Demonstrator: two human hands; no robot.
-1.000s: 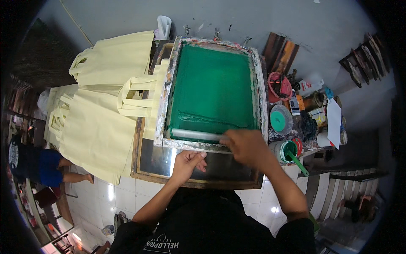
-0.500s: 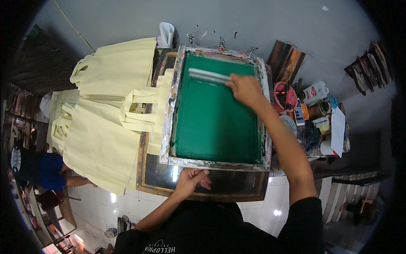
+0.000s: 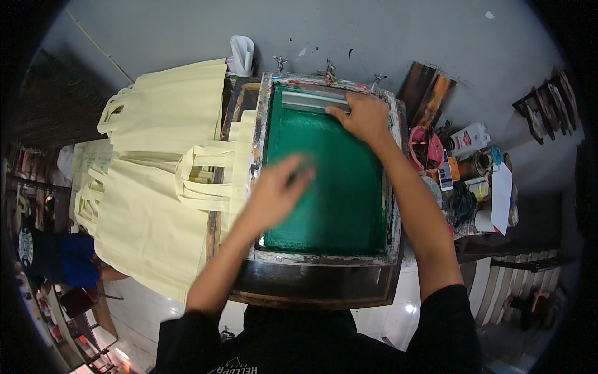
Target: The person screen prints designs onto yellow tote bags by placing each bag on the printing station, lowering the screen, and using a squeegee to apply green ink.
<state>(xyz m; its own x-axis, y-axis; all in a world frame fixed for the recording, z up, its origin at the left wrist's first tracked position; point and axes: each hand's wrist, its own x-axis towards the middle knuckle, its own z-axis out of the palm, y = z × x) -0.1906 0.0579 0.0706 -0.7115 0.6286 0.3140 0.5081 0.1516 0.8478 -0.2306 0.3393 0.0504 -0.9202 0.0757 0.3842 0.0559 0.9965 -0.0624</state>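
My right hand point(image 3: 367, 117) is closed on the right end of a squeegee point(image 3: 311, 103) with a pale, long bar. The squeegee rests across the far end of a screen-printing frame point(image 3: 330, 260), whose mesh is coated with green ink. Over the left part of the mesh hangs my left hand point(image 3: 274, 192), smeared by motion, its thumb and fingers apart and nothing seen in them. Under the frame's left side a cream tote bag point(image 3: 240, 140) sticks out, its handles lying to the left. Most of that bag is hidden by the frame.
Stacks of cream tote bags point(image 3: 149, 212) lie at the left. Metal clamps point(image 3: 330, 67) stand behind the frame. To the right are a pink bucket point(image 3: 426, 148), a white jug point(image 3: 470, 137), a phone point(image 3: 445, 174) and several cans. Another person point(image 3: 62, 255) is at far left.
The squeegee has gone to the far end of the screen with my right hand. My left hand has risen from below the near edge to over the green mesh.
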